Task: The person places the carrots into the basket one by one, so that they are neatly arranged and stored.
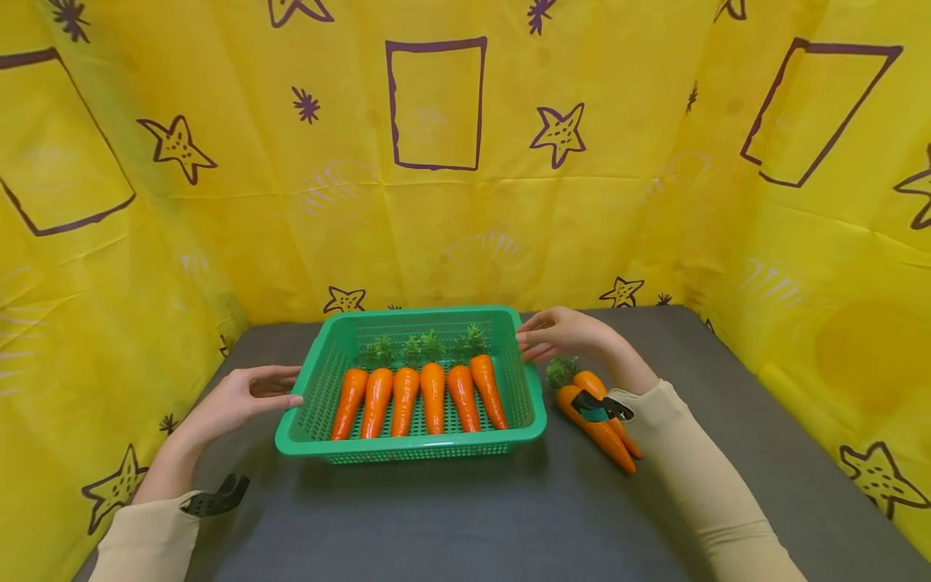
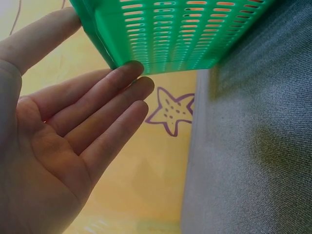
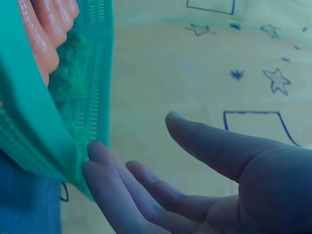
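Observation:
A green plastic basket with perforated walls holds several orange carrots, laid side by side with their leafy tops toward the back. My left hand is at the basket's left side. Its thumb is at the rim and its straight fingers reach the outer wall, as the left wrist view shows. At the back right corner is my right hand, with fingertips at the outside of the rim and the thumb apart from it. Neither hand has its fingers curled round the basket.
Two more carrots lie on the dark grey table to the right of the basket, partly under my right wrist. Yellow cloth with drawn stars and frames encloses the table at the back and both sides.

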